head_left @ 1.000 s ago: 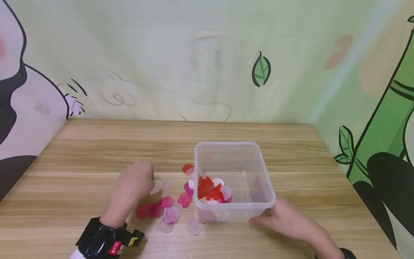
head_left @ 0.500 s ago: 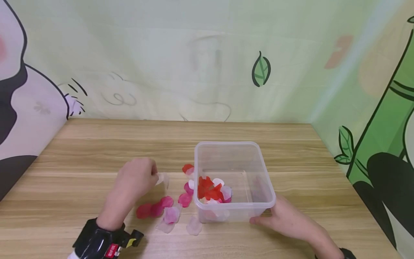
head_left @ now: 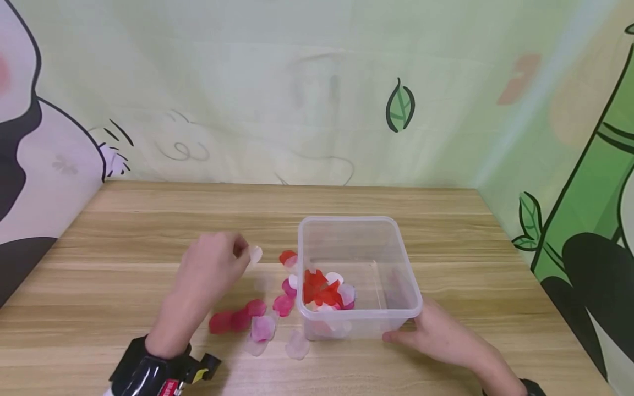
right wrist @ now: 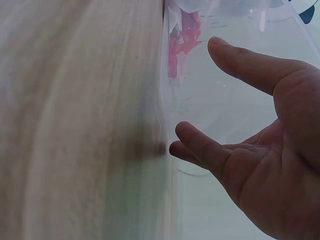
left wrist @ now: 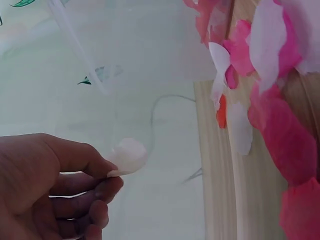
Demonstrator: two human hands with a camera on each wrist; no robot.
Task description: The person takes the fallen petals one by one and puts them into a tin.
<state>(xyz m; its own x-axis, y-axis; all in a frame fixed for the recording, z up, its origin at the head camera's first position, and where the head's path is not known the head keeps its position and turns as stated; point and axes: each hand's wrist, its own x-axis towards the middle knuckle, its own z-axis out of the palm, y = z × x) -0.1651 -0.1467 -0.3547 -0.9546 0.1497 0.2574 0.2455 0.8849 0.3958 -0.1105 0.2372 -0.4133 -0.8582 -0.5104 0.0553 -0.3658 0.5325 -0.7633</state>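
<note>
My left hand (head_left: 210,269) pinches a white artificial flower petal (head_left: 255,254) between thumb and forefinger, raised off the table. In the left wrist view the same pale petal (left wrist: 129,154) juts from the fingertips while the other fingers curl below. A clear plastic box (head_left: 359,314) stands to the right, with several red, white and lilac petals (head_left: 324,289) inside at its left. Beside the box's front right corner, my right hand (head_left: 441,335) rests with thumb and fingers spread; some fingers are hidden behind it in the head view. The right wrist view shows those fingers (right wrist: 210,152) fairly straight.
Loose petals lie left of the box: a deep pink row (head_left: 233,320), a lilac one (head_left: 263,328), a sheer one (head_left: 297,345) and a red one (head_left: 287,257). The wooden table (head_left: 198,209) meets a printed backdrop (head_left: 247,110) behind.
My left hand has lifted a white petal from the table and moved it up and slightly right. The right hand and the box have stayed in place.
</note>
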